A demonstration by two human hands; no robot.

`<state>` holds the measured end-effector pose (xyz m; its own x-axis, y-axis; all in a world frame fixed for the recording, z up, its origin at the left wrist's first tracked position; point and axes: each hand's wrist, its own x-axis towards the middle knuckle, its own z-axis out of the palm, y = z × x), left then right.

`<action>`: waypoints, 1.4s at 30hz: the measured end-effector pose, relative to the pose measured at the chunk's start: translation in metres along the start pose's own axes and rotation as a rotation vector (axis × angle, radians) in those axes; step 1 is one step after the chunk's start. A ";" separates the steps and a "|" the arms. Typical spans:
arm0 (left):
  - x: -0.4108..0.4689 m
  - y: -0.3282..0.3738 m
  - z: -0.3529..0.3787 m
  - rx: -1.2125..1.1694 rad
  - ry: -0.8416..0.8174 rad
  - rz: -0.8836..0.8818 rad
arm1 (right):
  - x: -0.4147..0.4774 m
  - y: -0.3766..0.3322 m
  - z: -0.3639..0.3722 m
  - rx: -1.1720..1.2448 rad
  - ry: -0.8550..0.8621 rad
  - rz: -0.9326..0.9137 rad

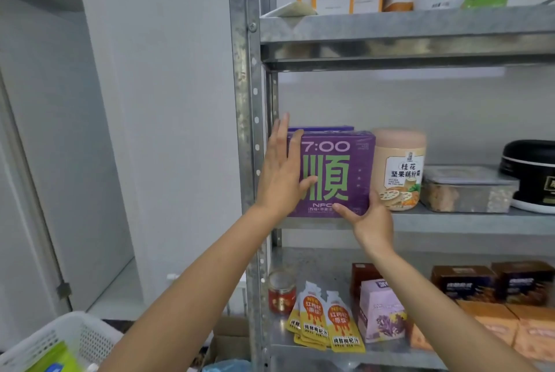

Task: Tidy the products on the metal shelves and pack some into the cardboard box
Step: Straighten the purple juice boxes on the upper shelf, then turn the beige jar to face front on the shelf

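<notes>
purple box (336, 173), upright, on middle shelf (468, 223)

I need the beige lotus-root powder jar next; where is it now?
In the head view, the jar stands upright on the middle shelf, right of centre, between the purple box and the clear lidded container.

You had purple box (336, 173) two, tan-lidded jar (401, 170) one, clear tub (468, 191) one, black tin (531, 167) one on the middle shelf (465, 223). Lower shelf (315, 260) gave you red jar (281, 296) one, yellow pouches (342, 326) at least three, lilac box (383, 311) one, brown boxes (462, 281) two, orange boxes (492, 320) at least two.
</notes>
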<state>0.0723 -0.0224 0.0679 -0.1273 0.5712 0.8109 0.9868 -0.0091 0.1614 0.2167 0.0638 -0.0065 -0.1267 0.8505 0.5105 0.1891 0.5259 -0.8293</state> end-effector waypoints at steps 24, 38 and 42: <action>0.031 -0.026 0.013 0.197 0.026 0.101 | 0.008 0.007 0.026 -0.208 0.109 -0.095; 0.028 -0.012 0.009 0.335 -0.113 0.088 | 0.053 -0.023 -0.049 -0.215 0.548 -0.353; 0.033 0.002 0.011 0.385 -0.117 0.059 | 0.097 -0.044 -0.071 -0.233 0.297 -0.281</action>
<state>0.0707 0.0049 0.0887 -0.0791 0.6683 0.7396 0.9601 0.2506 -0.1238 0.2653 0.1237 0.0959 0.0735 0.6225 0.7792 0.4054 0.6952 -0.5936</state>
